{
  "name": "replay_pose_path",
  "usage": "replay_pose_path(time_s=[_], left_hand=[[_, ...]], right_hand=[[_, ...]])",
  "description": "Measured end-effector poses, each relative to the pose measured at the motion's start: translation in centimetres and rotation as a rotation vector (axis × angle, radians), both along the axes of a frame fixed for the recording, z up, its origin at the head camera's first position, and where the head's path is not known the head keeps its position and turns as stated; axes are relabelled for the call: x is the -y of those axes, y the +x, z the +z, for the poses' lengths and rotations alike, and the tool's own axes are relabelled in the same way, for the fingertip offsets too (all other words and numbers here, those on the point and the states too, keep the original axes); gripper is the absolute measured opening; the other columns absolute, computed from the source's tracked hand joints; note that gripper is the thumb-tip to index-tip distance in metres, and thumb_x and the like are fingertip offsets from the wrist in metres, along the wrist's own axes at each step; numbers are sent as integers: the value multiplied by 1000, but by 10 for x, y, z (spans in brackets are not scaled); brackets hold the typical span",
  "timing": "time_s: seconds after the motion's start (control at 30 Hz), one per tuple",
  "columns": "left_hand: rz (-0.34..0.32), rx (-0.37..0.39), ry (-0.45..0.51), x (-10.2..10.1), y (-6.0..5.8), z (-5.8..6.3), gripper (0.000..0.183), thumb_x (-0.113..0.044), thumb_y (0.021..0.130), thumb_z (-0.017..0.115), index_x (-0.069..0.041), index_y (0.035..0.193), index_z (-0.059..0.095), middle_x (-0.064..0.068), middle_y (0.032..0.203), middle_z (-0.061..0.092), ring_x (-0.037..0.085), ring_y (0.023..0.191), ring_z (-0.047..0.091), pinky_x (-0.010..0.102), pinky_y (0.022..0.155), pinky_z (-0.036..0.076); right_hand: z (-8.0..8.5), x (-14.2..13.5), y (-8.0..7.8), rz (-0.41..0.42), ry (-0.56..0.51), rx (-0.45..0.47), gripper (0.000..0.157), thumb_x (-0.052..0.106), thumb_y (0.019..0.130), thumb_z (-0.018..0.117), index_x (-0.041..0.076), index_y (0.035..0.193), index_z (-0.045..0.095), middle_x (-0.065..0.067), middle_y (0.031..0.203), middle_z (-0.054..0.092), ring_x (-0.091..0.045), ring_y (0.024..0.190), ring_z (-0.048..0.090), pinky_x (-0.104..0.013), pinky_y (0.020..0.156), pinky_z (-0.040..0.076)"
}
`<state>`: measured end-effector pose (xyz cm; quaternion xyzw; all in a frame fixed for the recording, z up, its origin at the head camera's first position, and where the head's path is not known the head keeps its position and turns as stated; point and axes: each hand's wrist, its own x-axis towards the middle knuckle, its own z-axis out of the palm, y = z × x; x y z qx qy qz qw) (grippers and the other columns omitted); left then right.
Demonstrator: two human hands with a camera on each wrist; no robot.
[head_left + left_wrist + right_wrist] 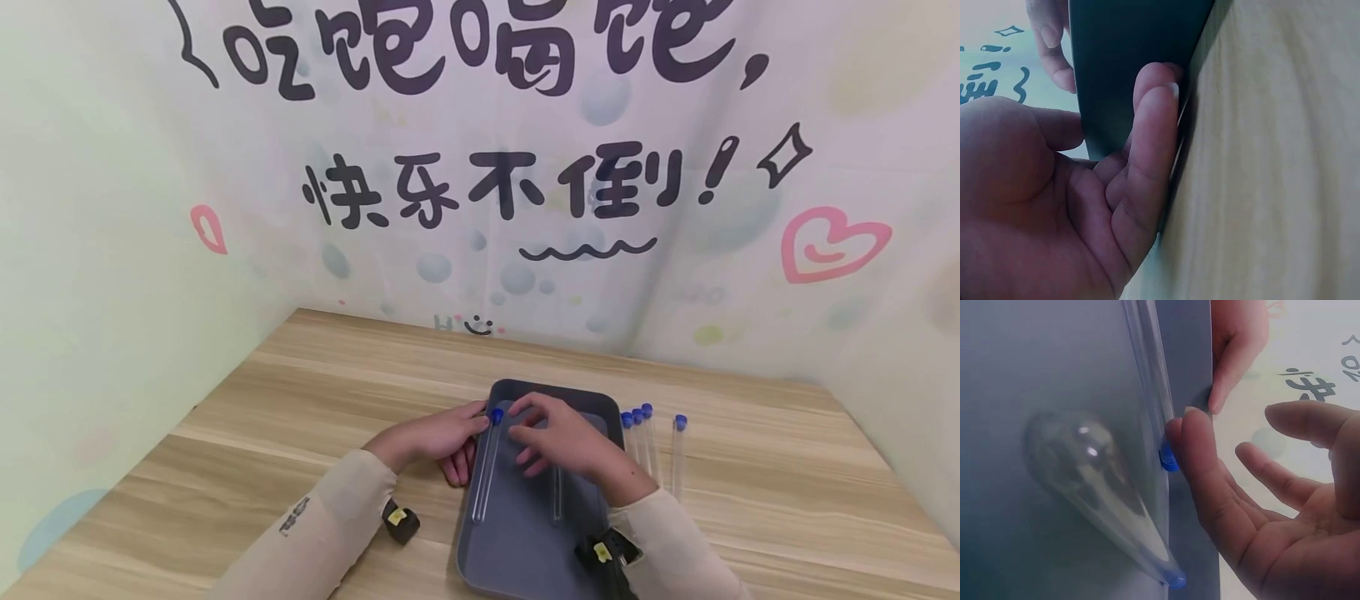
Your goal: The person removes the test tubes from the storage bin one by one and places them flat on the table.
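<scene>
A dark grey rectangular tray (pixel 525 542) lies on the table. My left hand (pixel 442 437) holds its left side, thumb at the rim and fingers against the outer wall (pixel 1110 37), as the left wrist view shows. Inside the tray, a clear test tube (pixel 486 479) with a blue cap lies along the left wall. Another clear tube (pixel 557 500) lies near the middle, partly covered by my right hand (pixel 558 437). That hand hovers over the tray, fingers loosely bent and nothing between them. In the right wrist view, both tubes show blue caps (pixel 1175 578).
Right of the tray, several blue-capped tubes (pixel 637 433) lie close together by its wall, partly hidden by my right forearm. One more tube (pixel 678 454) lies farther right. A printed cloth backdrop (pixel 480 275) rises behind the wooden table (pixel 360 350).
</scene>
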<state>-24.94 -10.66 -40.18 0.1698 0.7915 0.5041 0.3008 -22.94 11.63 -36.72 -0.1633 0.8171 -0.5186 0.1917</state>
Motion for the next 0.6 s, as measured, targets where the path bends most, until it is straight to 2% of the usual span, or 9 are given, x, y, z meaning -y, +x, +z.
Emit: replay_pose_path(time_s=[0.6], left_hand=[[4, 10, 8, 0, -1, -2, 50, -25, 110, 28, -22, 159, 20, 12, 68, 61, 19, 48, 62, 31, 46, 58]], right_hand=[[-11, 1, -4, 49, -42, 102, 37, 16, 101, 59, -3, 131, 50, -26, 125, 60, -29, 92, 73, -42, 76, 64]])
